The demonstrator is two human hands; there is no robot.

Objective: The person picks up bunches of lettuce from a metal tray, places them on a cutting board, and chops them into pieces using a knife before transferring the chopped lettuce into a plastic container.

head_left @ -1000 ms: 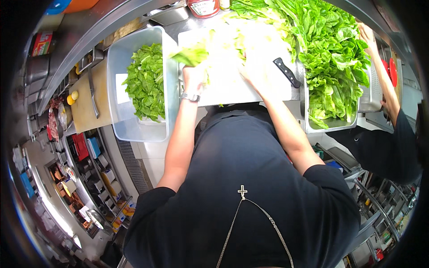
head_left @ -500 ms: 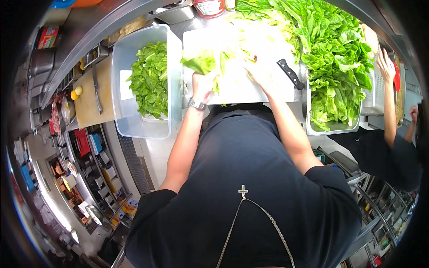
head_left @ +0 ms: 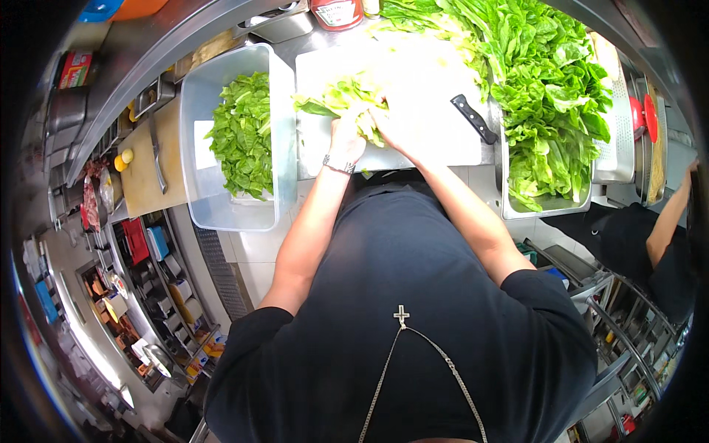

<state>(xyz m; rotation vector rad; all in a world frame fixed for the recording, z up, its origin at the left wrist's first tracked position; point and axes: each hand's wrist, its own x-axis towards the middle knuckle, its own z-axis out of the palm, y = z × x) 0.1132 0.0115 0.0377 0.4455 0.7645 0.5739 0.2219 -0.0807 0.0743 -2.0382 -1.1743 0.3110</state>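
Over the white cutting board (head_left: pixel 436 144), my left hand (head_left: pixel 348 140) and my right hand (head_left: pixel 382 127) are close together with a bunch of cut lettuce (head_left: pixel 347 97) gathered between them. Both hands are closed against the pale green pieces; glare washes out some of the fingers. Right of them on the board lies a knife (head_left: pixel 473 118) with a black handle, its blade lost in the glare. To the left, a clear plastic tub (head_left: pixel 284 148) holds chopped lettuce leaves (head_left: pixel 242 136).
A metal tray (head_left: pixel 546 212) heaped with whole lettuce (head_left: pixel 550 111) stands at the right. More leaves line the board's far edge, near a red-labelled container (head_left: pixel 337 13). Far left, a second knife (head_left: pixel 157 155) lies on a tan board (head_left: pixel 140 177). A co-worker's arm (head_left: pixel 672 214) shows at far right.
My hands have come together, the right moving left, gathering the spread lettuce into a bunch. The co-worker's hand has withdrawn from beside the tray at right.
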